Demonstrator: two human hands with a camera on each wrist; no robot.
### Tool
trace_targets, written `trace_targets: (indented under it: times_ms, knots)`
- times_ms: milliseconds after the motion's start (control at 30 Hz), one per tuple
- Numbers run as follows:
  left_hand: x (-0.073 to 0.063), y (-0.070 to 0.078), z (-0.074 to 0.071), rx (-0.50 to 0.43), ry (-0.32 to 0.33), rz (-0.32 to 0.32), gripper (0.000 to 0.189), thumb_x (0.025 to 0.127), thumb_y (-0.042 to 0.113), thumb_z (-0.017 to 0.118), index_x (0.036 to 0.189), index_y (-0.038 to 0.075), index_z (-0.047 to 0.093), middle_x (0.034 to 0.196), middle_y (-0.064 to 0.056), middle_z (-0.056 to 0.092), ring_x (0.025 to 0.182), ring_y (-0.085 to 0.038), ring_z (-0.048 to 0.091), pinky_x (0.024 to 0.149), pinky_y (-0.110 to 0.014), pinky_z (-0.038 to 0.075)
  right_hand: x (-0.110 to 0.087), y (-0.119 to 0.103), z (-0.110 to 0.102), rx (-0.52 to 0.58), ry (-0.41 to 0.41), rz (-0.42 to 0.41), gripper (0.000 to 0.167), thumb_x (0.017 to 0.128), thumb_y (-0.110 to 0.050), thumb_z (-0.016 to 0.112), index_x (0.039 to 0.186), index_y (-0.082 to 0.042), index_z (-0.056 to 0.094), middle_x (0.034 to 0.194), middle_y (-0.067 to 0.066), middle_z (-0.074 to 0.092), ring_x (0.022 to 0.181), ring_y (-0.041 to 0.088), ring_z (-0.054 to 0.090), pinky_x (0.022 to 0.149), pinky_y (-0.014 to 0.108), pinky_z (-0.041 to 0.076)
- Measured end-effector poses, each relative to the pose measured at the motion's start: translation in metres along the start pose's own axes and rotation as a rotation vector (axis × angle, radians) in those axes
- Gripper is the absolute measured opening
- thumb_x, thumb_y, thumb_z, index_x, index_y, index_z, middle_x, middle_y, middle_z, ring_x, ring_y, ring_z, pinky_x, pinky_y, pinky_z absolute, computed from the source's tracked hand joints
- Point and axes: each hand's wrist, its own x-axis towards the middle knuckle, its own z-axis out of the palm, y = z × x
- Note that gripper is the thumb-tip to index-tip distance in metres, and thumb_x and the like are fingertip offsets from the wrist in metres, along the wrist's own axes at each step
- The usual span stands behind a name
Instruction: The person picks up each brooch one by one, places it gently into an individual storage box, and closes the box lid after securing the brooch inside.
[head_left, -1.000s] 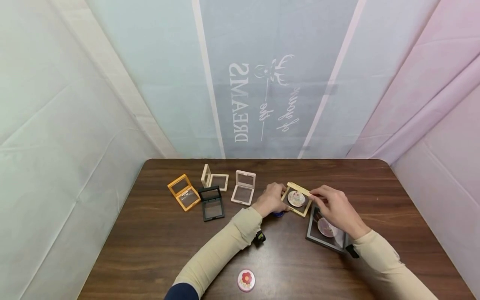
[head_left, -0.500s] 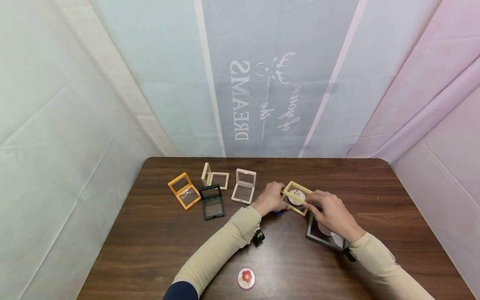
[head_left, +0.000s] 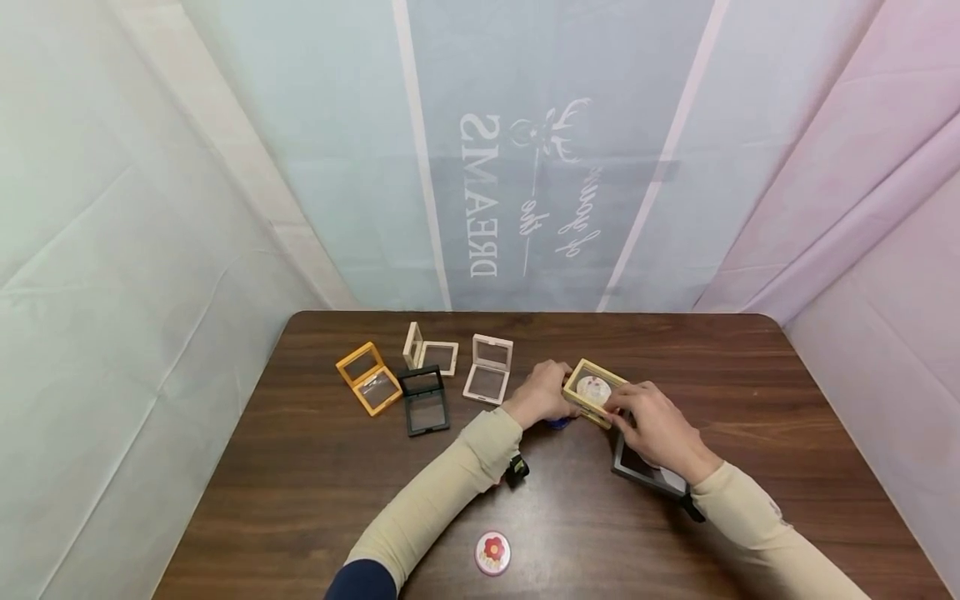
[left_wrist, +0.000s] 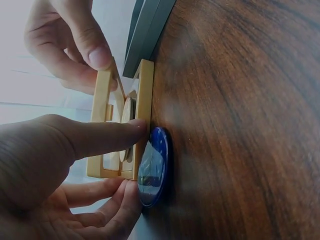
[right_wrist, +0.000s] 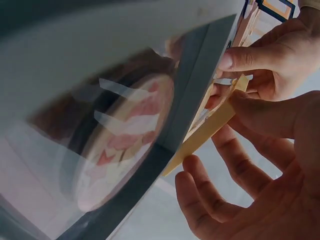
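A yellow hinged display frame (head_left: 576, 403) holds a round patterned badge (head_left: 594, 388) between its clear films. My left hand (head_left: 542, 393) grips the frame's left side; in the left wrist view its thumb (left_wrist: 115, 135) lies across the base's edge. My right hand (head_left: 658, 427) pinches the edge of the lid (left_wrist: 102, 95), which stands at a narrow angle over the base. A blue-rimmed round badge (left_wrist: 154, 167) lies on the table beside the left fingers. Under my right hand is a dark grey frame (head_left: 643, 473) with another round badge (right_wrist: 125, 145) inside, partly hidden.
Left of my hands, several open frames stand on the wooden table (head_left: 315, 500): orange (head_left: 370, 379), dark green (head_left: 425, 402), cream (head_left: 435, 354) and pale pink (head_left: 487, 372). A red-flower badge (head_left: 492, 552) lies near the front. Fabric walls (head_left: 540, 167) surround the table.
The right hand has swung the yellow frame's lid from its raised position down over the badge, toward the base. The left hand keeps hold of the frame in nearly the same spot.
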Motion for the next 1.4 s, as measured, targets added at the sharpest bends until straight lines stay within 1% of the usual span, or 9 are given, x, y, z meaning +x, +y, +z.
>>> trace_targets:
  times_ms: [167,400,567,767,933,1067,1200,1300,1400]
  knots:
    - [0.001,0.002,-0.001,-0.001,-0.004,0.007,0.059,0.081,0.024,0.096,0.132,0.008,0.069,0.116,-0.005,0.068,0.097,-0.014,0.061,0.078,-0.026,0.052,0.001,0.0,0.0,-0.018,-0.003,0.006,0.01,0.09,-0.001,0.082,0.094,-0.01,0.081,0.107,0.01,0.078,0.107,0.039,0.067,0.092,0.058,0.056]
    - [0.0,0.003,-0.001,0.016,-0.018,-0.03,0.06,0.082,0.027,0.096,0.133,0.01,0.069,0.118,-0.004,0.067,0.099,-0.014,0.062,0.08,-0.027,0.052,0.003,0.0,0.003,-0.027,-0.04,-0.017,0.014,0.09,0.004,0.08,0.093,-0.01,0.081,0.102,0.007,0.079,0.107,0.04,0.067,0.094,0.058,0.055]
    - [0.001,0.003,0.0,0.021,-0.017,-0.031,0.061,0.082,0.027,0.096,0.134,0.009,0.068,0.119,-0.004,0.066,0.1,-0.014,0.061,0.082,-0.027,0.053,0.004,0.0,0.002,-0.029,-0.035,-0.029,0.015,0.088,0.005,0.08,0.09,-0.01,0.081,0.099,0.006,0.078,0.104,0.04,0.067,0.093,0.058,0.055]
    - [-0.001,0.004,-0.001,0.027,-0.028,-0.04,0.063,0.082,0.027,0.096,0.135,0.011,0.068,0.121,-0.004,0.065,0.1,-0.015,0.061,0.081,-0.028,0.052,0.004,0.001,0.002,-0.04,-0.046,-0.027,0.015,0.087,0.004,0.082,0.088,-0.011,0.081,0.1,0.006,0.077,0.103,0.04,0.067,0.092,0.058,0.055]
    - [-0.003,0.005,-0.005,0.041,-0.041,-0.041,0.063,0.082,0.029,0.095,0.136,0.012,0.068,0.122,-0.004,0.066,0.103,-0.016,0.062,0.084,-0.029,0.053,0.005,0.001,0.003,-0.054,-0.028,-0.04,0.015,0.085,0.004,0.084,0.088,-0.011,0.082,0.098,0.006,0.077,0.101,0.039,0.067,0.091,0.057,0.055]
    - [-0.004,0.005,-0.008,0.025,-0.082,-0.033,0.063,0.086,0.03,0.092,0.141,0.011,0.066,0.125,-0.005,0.065,0.103,-0.016,0.061,0.083,-0.029,0.053,0.005,0.0,0.003,-0.055,-0.029,-0.035,0.015,0.084,0.004,0.085,0.088,-0.011,0.082,0.098,0.006,0.078,0.102,0.039,0.067,0.091,0.057,0.055]
    - [-0.005,0.003,-0.011,0.01,-0.123,-0.021,0.06,0.094,0.03,0.084,0.146,0.01,0.062,0.131,-0.007,0.065,0.107,-0.016,0.062,0.084,-0.028,0.053,0.006,-0.001,0.002,-0.052,-0.039,-0.027,0.015,0.085,0.003,0.085,0.088,-0.012,0.082,0.099,0.005,0.078,0.102,0.038,0.066,0.092,0.057,0.055]
    - [-0.004,0.002,-0.012,-0.002,-0.136,-0.002,0.055,0.098,0.028,0.079,0.146,0.009,0.062,0.133,-0.007,0.066,0.11,-0.016,0.064,0.087,-0.027,0.054,0.007,-0.002,0.001,-0.055,-0.04,-0.03,0.015,0.085,0.003,0.085,0.088,-0.012,0.082,0.099,0.005,0.078,0.101,0.037,0.067,0.092,0.057,0.055]
    - [-0.003,0.002,-0.012,-0.013,-0.135,0.008,0.051,0.098,0.027,0.079,0.144,0.008,0.064,0.13,-0.007,0.068,0.11,-0.015,0.065,0.088,-0.025,0.054,0.007,-0.001,0.0,-0.057,-0.041,-0.029,0.015,0.085,0.002,0.085,0.087,-0.013,0.083,0.1,0.005,0.078,0.1,0.037,0.067,0.091,0.057,0.055]
